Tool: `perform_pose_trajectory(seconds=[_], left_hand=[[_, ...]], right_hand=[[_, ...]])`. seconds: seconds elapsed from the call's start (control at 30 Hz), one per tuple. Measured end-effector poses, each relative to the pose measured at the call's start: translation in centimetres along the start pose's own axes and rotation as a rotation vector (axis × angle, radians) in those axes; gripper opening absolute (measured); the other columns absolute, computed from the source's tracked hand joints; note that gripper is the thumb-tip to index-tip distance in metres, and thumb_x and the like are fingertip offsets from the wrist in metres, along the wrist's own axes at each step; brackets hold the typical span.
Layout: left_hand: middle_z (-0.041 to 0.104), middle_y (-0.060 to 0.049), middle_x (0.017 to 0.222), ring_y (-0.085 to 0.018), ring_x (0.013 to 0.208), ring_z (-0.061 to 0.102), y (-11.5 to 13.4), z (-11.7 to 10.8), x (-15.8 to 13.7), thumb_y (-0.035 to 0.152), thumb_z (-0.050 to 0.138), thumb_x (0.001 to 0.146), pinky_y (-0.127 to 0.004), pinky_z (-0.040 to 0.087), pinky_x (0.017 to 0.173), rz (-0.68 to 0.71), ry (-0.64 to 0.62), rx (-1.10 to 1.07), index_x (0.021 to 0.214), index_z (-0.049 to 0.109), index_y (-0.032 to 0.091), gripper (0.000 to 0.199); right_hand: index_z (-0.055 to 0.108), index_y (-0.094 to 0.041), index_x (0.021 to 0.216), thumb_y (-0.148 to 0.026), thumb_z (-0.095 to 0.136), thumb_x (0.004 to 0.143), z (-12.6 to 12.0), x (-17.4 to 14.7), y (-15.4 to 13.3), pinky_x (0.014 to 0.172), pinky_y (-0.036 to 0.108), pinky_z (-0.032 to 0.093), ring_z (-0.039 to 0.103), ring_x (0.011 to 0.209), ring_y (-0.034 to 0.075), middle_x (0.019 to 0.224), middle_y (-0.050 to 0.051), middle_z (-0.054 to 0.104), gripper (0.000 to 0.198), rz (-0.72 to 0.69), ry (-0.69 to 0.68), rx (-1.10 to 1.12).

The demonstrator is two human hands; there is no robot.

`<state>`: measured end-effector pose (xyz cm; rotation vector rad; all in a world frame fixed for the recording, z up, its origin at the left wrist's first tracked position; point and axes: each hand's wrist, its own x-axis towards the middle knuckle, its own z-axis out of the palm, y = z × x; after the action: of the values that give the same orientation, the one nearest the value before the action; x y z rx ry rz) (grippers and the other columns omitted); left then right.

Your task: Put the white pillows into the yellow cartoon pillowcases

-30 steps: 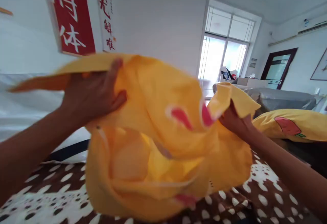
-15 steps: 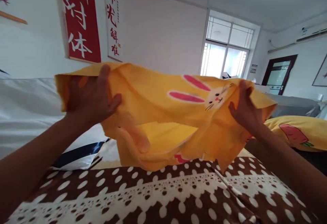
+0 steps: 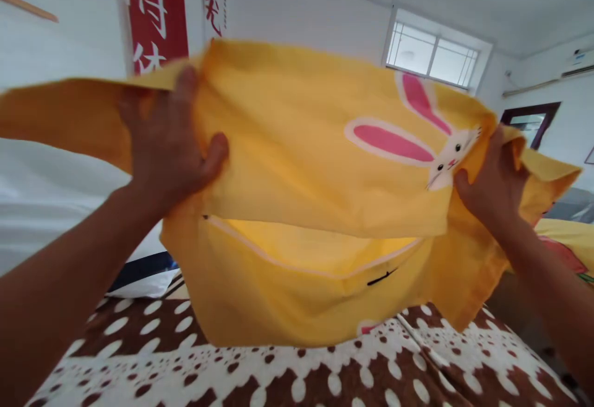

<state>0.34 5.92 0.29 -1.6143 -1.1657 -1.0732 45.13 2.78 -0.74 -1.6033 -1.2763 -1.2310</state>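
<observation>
A yellow pillowcase printed with a white rabbit with pink ears is stretched in the air between my two hands. My left hand grips its upper left part, thumb on the near side; the cloth partly shades the fingers. On the upper right, beside the rabbit's face, my right hand pinches the cloth. Below the front panel the pillowcase gapes in a wide slit, and its lower part hangs just over a brown-and-white dotted blanket. Loose corners stick out past both hands.
At the right lies a yellow pillow with a carrot print, partly behind my right arm. White bedding is at the left. Red and white scrolls hang on the wall, with a window further right.
Both hands have risen and moved apart, spreading the pillowcase wider and higher. Its slit is stretched broader, and the left corner has swung outward. The view has tilted down slightly.
</observation>
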Motion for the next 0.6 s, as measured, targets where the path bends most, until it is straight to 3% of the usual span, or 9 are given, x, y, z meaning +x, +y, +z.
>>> perform_pose_trajectory(seconds=[0.1,0.2,0.27,0.3,0.37,0.4,0.47,0.53,0.6], left_hand=[[0.046,-0.017,0.133,-0.029,0.125,0.042,-0.3,3.8,-1.8,0.035,0.028,0.095,-0.049,0.019,0.106,0.086,-0.228,0.049,0.143,0.014,0.003,0.060],[0.056,-0.018,0.122,-0.029,0.117,0.049,-1.2,8.4,-4.4,0.030,0.030,0.093,-0.045,0.029,0.102,0.198,-0.490,0.024,0.143,0.021,0.003,0.057],[0.053,-0.019,0.129,-0.030,0.119,0.048,-1.8,11.7,-6.5,0.027,0.040,0.086,-0.045,0.027,0.105,0.198,-0.635,-0.049,0.142,0.027,0.005,0.062],[0.044,-0.020,0.139,-0.032,0.124,0.044,-1.9,13.3,-7.7,0.026,0.042,0.083,-0.046,0.023,0.107,0.154,-0.705,-0.089,0.142,0.028,0.006,0.064],[0.031,-0.017,0.149,-0.030,0.133,0.035,-1.8,16.0,-9.9,0.025,0.042,0.080,-0.047,0.018,0.110,-0.016,-0.891,-0.184,0.146,0.021,0.010,0.071],[0.029,-0.018,0.149,-0.031,0.133,0.035,-1.6,17.0,-11.1,0.026,0.042,0.079,-0.047,0.022,0.108,-0.077,-0.938,-0.188,0.146,0.019,0.009,0.073],[0.032,-0.019,0.148,-0.031,0.133,0.036,-0.6,17.9,-13.5,0.028,0.043,0.076,-0.046,0.028,0.105,-0.153,-0.999,-0.193,0.144,0.025,0.008,0.073],[0.049,-0.018,0.136,-0.031,0.123,0.049,0.3,17.7,-16.3,0.033,0.042,0.077,-0.041,0.037,0.097,-0.194,-1.048,-0.205,0.137,0.041,0.010,0.064],[0.067,-0.013,0.112,-0.028,0.103,0.062,0.8,16.7,-19.5,0.039,0.035,0.082,-0.035,0.045,0.084,-0.234,-1.117,-0.247,0.121,0.059,0.016,0.051]], right_hand=[[0.012,-0.007,0.146,-0.032,0.046,0.083,4.2,-1.9,0.0,0.083,0.049,0.049,0.047,0.121,0.039,0.142,0.027,0.036,0.077,-0.025,-0.168,-0.022],[0.018,-0.007,0.145,-0.027,0.044,0.082,8.9,-4.9,-0.1,0.082,0.046,0.050,0.055,0.112,0.036,0.139,0.024,0.042,0.071,-0.096,-0.307,-0.036],[0.021,-0.007,0.144,-0.023,0.042,0.082,12.0,-7.2,-0.3,0.085,0.044,0.049,0.053,0.116,0.035,0.140,0.024,0.042,0.068,-0.154,-0.383,-0.039],[0.022,-0.006,0.144,-0.020,0.041,0.081,13.5,-8.3,-0.4,0.085,0.043,0.049,0.053,0.116,0.034,0.140,0.024,0.041,0.067,-0.174,-0.431,-0.034],[0.023,-0.005,0.144,-0.014,0.040,0.078,16.3,-10.7,-0.7,0.085,0.043,0.049,0.055,0.113,0.033,0.140,0.025,0.041,0.069,-0.181,-0.537,-0.012],[0.023,-0.006,0.144,-0.012,0.040,0.077,17.5,-11.9,-0.8,0.086,0.044,0.048,0.055,0.114,0.033,0.141,0.024,0.041,0.070,-0.188,-0.582,0.000],[0.021,-0.007,0.146,-0.009,0.041,0.074,19.6,-14.3,-0.7,0.094,0.046,0.043,0.047,0.124,0.033,0.143,0.024,0.038,0.075,-0.215,-0.650,0.024],[0.016,-0.009,0.148,-0.009,0.043,0.072,20.9,-16.7,-0.1,0.100,0.046,0.037,0.044,0.128,0.030,0.141,0.022,0.042,0.080,-0.251,-0.765,0.095],[0.017,-0.010,0.148,-0.013,0.044,0.073,21.2,-19.2,1.1,0.100,0.044,0.037,0.051,0.122,0.028,0.135,0.018,0.050,0.080,-0.255,-0.937,0.200]])
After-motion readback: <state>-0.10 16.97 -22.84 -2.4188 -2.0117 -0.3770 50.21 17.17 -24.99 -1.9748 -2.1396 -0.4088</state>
